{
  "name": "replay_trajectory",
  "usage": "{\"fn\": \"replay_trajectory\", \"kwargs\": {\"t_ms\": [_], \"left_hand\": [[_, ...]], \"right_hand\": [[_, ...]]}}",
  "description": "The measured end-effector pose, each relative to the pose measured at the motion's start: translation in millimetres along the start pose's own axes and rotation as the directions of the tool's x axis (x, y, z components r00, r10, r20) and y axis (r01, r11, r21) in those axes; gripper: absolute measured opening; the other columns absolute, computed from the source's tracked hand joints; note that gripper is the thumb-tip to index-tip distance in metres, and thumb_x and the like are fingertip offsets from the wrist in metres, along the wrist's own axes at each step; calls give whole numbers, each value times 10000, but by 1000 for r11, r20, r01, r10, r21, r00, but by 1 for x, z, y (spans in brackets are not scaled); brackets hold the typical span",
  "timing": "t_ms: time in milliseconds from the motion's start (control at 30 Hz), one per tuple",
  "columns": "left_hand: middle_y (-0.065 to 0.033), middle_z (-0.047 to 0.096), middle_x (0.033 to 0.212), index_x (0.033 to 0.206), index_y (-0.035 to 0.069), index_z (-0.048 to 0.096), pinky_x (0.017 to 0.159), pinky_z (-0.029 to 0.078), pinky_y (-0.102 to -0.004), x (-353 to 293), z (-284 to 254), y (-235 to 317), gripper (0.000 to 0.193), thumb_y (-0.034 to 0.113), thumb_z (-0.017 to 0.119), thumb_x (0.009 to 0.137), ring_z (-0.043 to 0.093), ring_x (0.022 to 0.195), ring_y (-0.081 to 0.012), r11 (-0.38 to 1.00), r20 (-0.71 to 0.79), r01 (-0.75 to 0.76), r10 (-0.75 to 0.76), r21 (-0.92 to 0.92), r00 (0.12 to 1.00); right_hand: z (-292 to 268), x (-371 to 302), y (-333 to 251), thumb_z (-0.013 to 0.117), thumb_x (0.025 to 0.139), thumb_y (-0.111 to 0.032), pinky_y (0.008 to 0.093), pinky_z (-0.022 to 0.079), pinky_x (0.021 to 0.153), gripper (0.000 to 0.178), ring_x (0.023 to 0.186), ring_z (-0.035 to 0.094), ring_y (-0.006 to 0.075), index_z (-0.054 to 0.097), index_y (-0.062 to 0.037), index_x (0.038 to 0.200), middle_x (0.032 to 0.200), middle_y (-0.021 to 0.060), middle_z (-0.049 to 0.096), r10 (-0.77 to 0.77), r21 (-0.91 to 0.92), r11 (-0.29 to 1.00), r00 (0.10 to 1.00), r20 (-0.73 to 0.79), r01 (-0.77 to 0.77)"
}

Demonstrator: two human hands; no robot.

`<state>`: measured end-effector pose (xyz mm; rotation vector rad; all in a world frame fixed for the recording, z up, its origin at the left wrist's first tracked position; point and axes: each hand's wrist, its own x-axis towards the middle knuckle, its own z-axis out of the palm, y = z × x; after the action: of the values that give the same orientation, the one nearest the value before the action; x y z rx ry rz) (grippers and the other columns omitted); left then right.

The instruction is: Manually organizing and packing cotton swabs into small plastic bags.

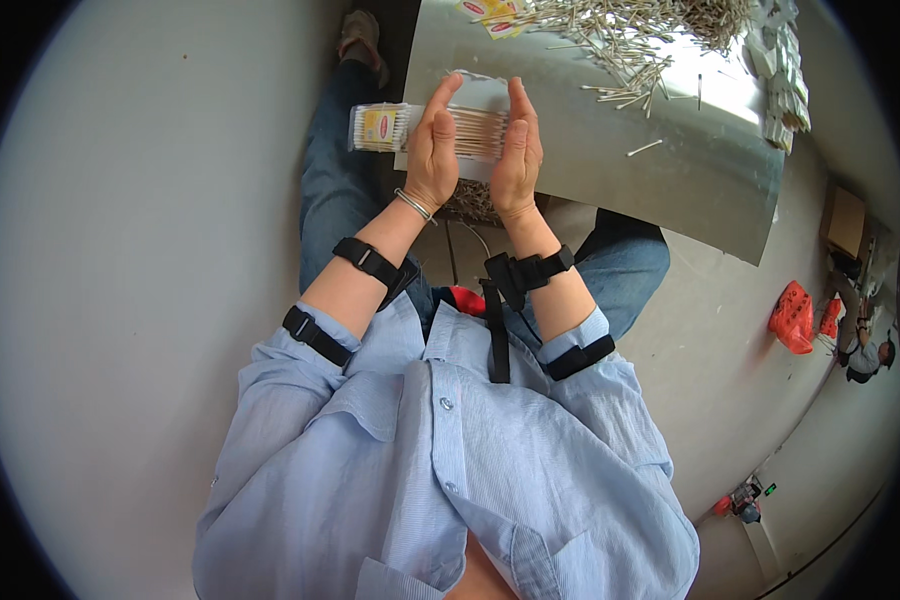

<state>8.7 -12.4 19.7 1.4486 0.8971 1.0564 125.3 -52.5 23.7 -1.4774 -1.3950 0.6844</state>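
Observation:
Between my palms lies a layer of cotton swabs (480,133), their sticks running crosswise from one hand to the other, near the table's front left corner. My left hand (436,150) flanks the left ends, fingers straight and thumb up. At the right ends stands my right hand (517,158), also with fingers stretched out, its palm facing the left. A pale, clear-looking sheet or wrap (483,92) shows beyond the swabs; its form is hard to make out. Just left of my left hand, a clear pack of cotton swabs (380,128) with a yellow label sticks out past the table edge.
Loose cotton swabs (625,60) are heaped on the metal table (580,150) at the back. Yellow cards (494,14) lie behind, and white packaging pieces (785,85) line the right edge. More swabs (472,200) show below the table. A red bag (793,318) rests on the floor.

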Motion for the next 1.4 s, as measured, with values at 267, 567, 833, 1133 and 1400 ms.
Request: {"fn": "replay_trajectory", "kwargs": {"t_ms": [267,567,833,1133,1400], "left_hand": [[-209,465,1400,1379,-10,429,1093,298,-345,1,-1,5,650,499,255,1014,394,1344,-327,998,6,-12,11,62,1000],[-184,415,1432,1394,-37,379,1124,260,-332,-1,-3,-3,672,498,213,1022,363,1360,-268,1000,-23,10,-10,1,1000],[-184,425,1424,1395,-35,379,1133,250,-332,0,0,-1,651,477,213,1028,361,1364,-267,1000,-19,14,-14,0,1000],[-180,433,1418,1388,-46,381,1129,257,-339,-1,2,-1,657,480,224,1026,367,1359,-266,1000,-17,13,-13,-10,1000],[-148,508,1360,1343,-16,465,1082,323,-317,3,0,-8,633,482,235,1026,452,1290,-248,987,-113,29,-47,-155,992]], "right_hand": [[9,-2,-2,294,1021,-368,418,129,1169,608,1426,211,368,269,70,1441,1505,252,275,9,65,998,999,-41,-6],[-11,-9,-12,411,969,-391,449,122,1172,669,1436,175,366,255,53,1445,1517,247,237,-30,-500,858,982,185,120],[-11,-18,-5,425,923,-504,441,112,1178,762,1445,160,341,273,27,1449,1531,207,232,26,-734,618,927,375,280],[-13,-17,-4,376,930,-536,441,123,1176,760,1438,183,340,294,21,1441,1521,207,256,-26,-717,622,924,382,314],[-7,-8,3,371,933,-549,439,132,1173,762,1437,192,322,297,12,1442,1525,181,262,-34,-734,616,941,337,285]]}}
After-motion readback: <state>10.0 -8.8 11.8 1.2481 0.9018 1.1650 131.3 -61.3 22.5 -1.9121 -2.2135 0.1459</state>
